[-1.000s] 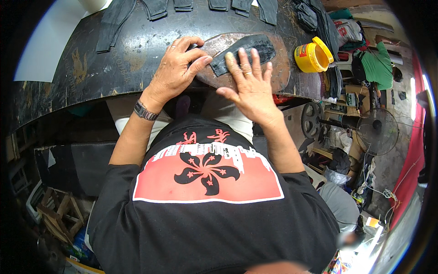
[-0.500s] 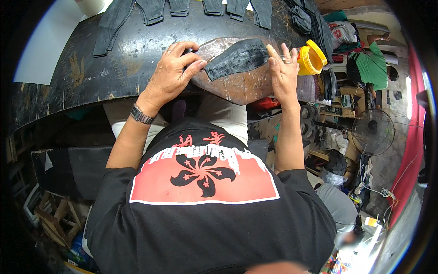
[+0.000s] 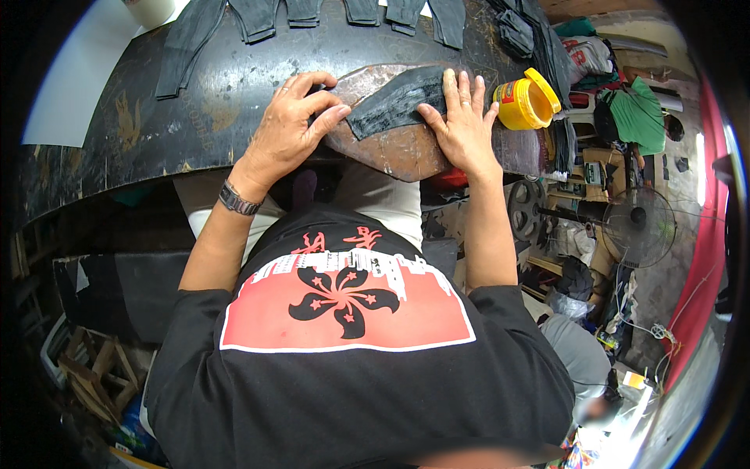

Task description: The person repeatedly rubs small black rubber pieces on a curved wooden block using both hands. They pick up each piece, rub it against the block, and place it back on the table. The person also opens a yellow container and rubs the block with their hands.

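A dark, leaf-shaped flat piece, perhaps leather or cloth, lies on a worn brown board at the table's near edge. Greyish streaks mark its upper face. My left hand is at the piece's left end, thumb and forefinger closed together at its tip. Flat over the right end rests my right hand, fingers stretched out and thumb spread along the piece's lower edge. Just right of that hand stands a yellow tub with its mouth open and tilted toward me.
Several stacks of dark cut pieces line the far side of the black table. A white sheet covers its left part. More dark material hangs at the right. Beyond are a standing fan and a person in green.
My right hand has moved left from the piece's right edge and now lies flat on it, thumb spread. My left hand stays almost where it was.
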Action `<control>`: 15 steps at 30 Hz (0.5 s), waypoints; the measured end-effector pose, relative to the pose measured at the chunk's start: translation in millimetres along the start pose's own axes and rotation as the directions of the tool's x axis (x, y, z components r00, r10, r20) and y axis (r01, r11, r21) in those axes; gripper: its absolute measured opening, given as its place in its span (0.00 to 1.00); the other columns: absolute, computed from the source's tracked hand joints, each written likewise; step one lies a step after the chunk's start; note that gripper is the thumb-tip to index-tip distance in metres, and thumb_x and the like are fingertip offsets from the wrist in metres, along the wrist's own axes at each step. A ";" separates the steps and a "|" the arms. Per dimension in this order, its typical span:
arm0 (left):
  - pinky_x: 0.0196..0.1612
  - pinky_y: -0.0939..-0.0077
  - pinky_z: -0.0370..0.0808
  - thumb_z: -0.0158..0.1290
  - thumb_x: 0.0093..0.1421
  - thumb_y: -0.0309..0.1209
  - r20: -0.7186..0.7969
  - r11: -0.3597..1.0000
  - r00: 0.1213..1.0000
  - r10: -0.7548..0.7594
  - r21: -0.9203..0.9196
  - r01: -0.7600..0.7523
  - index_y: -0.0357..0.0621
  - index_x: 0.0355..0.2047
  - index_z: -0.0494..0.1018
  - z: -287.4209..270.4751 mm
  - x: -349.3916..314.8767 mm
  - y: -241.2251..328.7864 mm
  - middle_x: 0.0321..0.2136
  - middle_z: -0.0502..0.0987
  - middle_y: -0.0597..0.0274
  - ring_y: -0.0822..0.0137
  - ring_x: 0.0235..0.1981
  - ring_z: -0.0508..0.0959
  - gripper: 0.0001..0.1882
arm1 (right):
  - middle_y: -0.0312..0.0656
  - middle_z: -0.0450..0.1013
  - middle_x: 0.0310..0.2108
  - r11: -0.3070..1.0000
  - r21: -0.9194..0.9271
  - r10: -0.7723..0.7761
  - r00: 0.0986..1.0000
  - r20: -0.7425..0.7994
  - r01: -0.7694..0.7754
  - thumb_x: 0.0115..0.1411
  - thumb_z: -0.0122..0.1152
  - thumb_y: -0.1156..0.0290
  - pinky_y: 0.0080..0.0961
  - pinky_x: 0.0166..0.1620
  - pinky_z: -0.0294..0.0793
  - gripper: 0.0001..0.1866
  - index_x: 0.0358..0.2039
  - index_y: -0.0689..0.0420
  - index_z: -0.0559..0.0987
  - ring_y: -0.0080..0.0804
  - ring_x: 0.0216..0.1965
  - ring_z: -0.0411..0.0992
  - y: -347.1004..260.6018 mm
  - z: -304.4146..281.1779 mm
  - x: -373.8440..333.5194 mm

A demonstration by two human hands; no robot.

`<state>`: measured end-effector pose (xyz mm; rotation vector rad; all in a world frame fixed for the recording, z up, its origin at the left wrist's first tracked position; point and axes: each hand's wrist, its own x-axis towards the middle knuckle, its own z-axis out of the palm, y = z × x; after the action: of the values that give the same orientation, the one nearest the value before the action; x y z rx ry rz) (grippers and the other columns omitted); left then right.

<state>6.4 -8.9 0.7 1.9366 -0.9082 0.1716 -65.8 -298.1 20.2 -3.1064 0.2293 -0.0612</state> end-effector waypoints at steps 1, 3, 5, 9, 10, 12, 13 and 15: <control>0.55 0.60 0.68 0.55 0.65 0.40 -0.002 1.000 1.000 0.000 0.002 0.000 0.40 0.35 0.80 0.1 0.0 0.1 0.47 0.75 0.55 0.53 0.51 0.73 0.14 | 0.50 0.44 0.74 1.000 0.016 -0.015 1.000 0.004 0.015 0.63 0.41 0.30 0.66 0.69 0.28 0.48 0.73 0.50 0.52 0.50 0.76 0.32 0.6 -1.1 4.4; 0.55 0.60 0.68 0.55 0.65 0.40 0.002 1.000 1.000 0.003 0.004 -0.003 0.40 0.35 0.80 0.2 0.1 0.3 0.46 0.75 0.55 0.53 0.51 0.73 0.14 | 0.50 0.43 0.74 0.999 0.017 -0.038 0.999 0.019 0.038 0.63 0.41 0.30 0.66 0.69 0.27 0.48 0.73 0.49 0.52 0.50 0.76 0.31 0.7 -2.4 11.7; 0.55 0.60 0.68 0.55 0.64 0.40 0.001 1.000 1.000 0.000 -0.002 0.000 0.40 0.35 0.80 -0.1 0.2 0.4 0.46 0.75 0.54 0.53 0.51 0.74 0.15 | 0.50 0.43 0.74 0.998 0.018 -0.059 0.998 0.027 0.058 0.62 0.42 0.30 0.66 0.69 0.27 0.47 0.73 0.48 0.52 0.50 0.76 0.31 -1.1 -2.7 15.4; 0.56 0.62 0.69 0.55 0.64 0.37 0.016 1.000 1.000 -0.021 -0.003 0.021 0.40 0.35 0.80 -0.8 -0.3 0.4 0.48 0.75 0.55 0.53 0.52 0.74 0.12 | 0.50 0.44 0.74 0.991 0.013 -0.133 0.991 0.017 0.133 0.62 0.44 0.30 0.67 0.69 0.28 0.47 0.73 0.46 0.53 0.53 0.75 0.32 -10.5 -1.9 9.0; 0.56 0.63 0.69 0.55 0.64 0.36 0.022 1.000 0.999 -0.027 0.003 0.027 0.41 0.35 0.80 -1.0 -0.3 0.2 0.49 0.75 0.55 0.54 0.52 0.74 0.11 | 0.50 0.44 0.74 0.989 0.004 -0.149 0.989 0.016 0.149 0.62 0.44 0.30 0.67 0.69 0.28 0.47 0.73 0.45 0.53 0.53 0.75 0.33 -13.7 -1.8 5.3; 0.56 0.63 0.70 0.55 0.64 0.36 0.028 1.000 0.999 -0.025 0.009 0.024 0.41 0.35 0.80 -1.1 -0.6 0.0 0.49 0.75 0.55 0.54 0.52 0.74 0.11 | 0.51 0.45 0.74 0.984 -0.016 -0.179 0.984 0.014 0.179 0.62 0.44 0.30 0.67 0.69 0.29 0.46 0.73 0.44 0.53 0.53 0.75 0.33 -20.3 -2.1 -2.3; 0.56 0.63 0.70 0.55 0.64 0.36 0.029 1.000 0.999 -0.024 0.012 0.023 0.40 0.35 0.80 -1.0 -0.6 -0.1 0.49 0.75 0.55 0.54 0.52 0.74 0.11 | 0.51 0.46 0.74 0.980 -0.001 -0.200 0.980 0.007 0.200 0.62 0.45 0.31 0.67 0.69 0.29 0.45 0.73 0.42 0.54 0.53 0.75 0.34 -23.5 -2.5 -5.6; 0.56 0.64 0.70 0.55 0.64 0.36 0.028 1.000 0.999 -0.026 0.006 0.025 0.40 0.35 0.80 -0.8 -0.8 -0.5 0.49 0.75 0.55 0.54 0.52 0.74 0.11 | 0.51 0.46 0.74 0.976 0.012 -0.218 0.976 0.003 0.218 0.61 0.47 0.32 0.67 0.69 0.30 0.46 0.73 0.43 0.54 0.53 0.75 0.35 -30.6 -2.5 -11.1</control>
<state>6.4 -7.7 0.4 1.9592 -0.9017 0.1326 -72.4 -266.2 23.2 -3.1050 -0.1131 -0.0597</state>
